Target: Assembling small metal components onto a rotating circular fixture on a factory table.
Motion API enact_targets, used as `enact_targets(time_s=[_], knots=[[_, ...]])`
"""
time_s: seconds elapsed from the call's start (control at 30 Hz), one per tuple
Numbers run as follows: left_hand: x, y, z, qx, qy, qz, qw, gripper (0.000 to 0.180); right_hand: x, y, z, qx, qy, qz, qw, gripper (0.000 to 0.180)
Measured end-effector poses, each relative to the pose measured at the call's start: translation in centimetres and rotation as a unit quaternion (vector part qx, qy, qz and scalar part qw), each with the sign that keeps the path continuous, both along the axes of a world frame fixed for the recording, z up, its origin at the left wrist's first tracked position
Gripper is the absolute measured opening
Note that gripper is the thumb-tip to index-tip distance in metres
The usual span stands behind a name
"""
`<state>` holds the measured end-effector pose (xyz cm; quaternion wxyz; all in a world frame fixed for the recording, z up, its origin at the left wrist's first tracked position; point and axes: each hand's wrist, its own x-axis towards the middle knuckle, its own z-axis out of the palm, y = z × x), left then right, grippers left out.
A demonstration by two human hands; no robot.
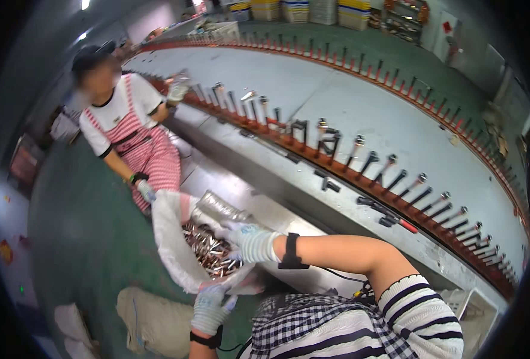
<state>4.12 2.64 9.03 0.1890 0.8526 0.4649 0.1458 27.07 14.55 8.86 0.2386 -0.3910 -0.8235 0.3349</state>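
Note:
A white woven sack (172, 248) stands upright with its mouth wide. Inside lies a heap of small shiny metal parts (211, 251), silver and copper-coloured. My left hand (211, 310), in a pale glove, is closed on the sack's near rim. Over the right side of the mouth is my gloved right hand (250, 240), its fingers against a silvery, crinkled container (220, 206) that it appears to grip. At the far left a co-worker's gloved hand (146, 191) holds the sack's far rim. Their other hand (178, 88) holds a similar silvery thing near the conveyor.
Along the right runs a long grey table (361, 107) edged by a rust-brown conveyor rail (361, 178) bearing upright tool-like pieces. Black parts and a red-handled piece (407, 225) lie on its near ledge. A beige sack (155, 320) rests on the green floor at lower left.

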Motion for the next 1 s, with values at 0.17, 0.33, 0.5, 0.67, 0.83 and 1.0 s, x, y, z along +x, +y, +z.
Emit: enact_targets(time_s=[0.17,0.33,0.5,0.67,0.83,1.0], knots=[[1.5,2.2,1.5,-0.159,-0.177,0.127,0.963,0.028,10.8,-5.9,-2.0,0.004,-0.016,-0.061,0.998,0.047],[10.1,10.3,3.3,-0.284,-0.469,0.063,0.834,0.041,24.0,-17.7,-1.8,-0.031,-0.139,-0.392,0.909,0.035],[22.6,19.4,2.5,-0.321,-0.480,-0.084,0.812,0.059,34.1,-38.8,-6.3,0.145,-0.147,-0.781,0.590,0.071],[34.4,32.4,-3.3,-0.180,-0.341,-0.013,0.923,0.051,37.2,-62.3,-8.6,-0.012,-0.272,-0.921,0.279,0.068],[36.4,38.1,0.2,-0.073,-0.519,0.057,0.850,0.018,34.9,-63.7,-6.5,-0.205,-0.214,-0.910,0.292,0.040],[37.4,28.5,2.6,-0.271,-0.614,-0.076,0.737,0.028,37.0,-63.5,-6.4,-0.228,-0.184,-0.920,0.259,0.036]])
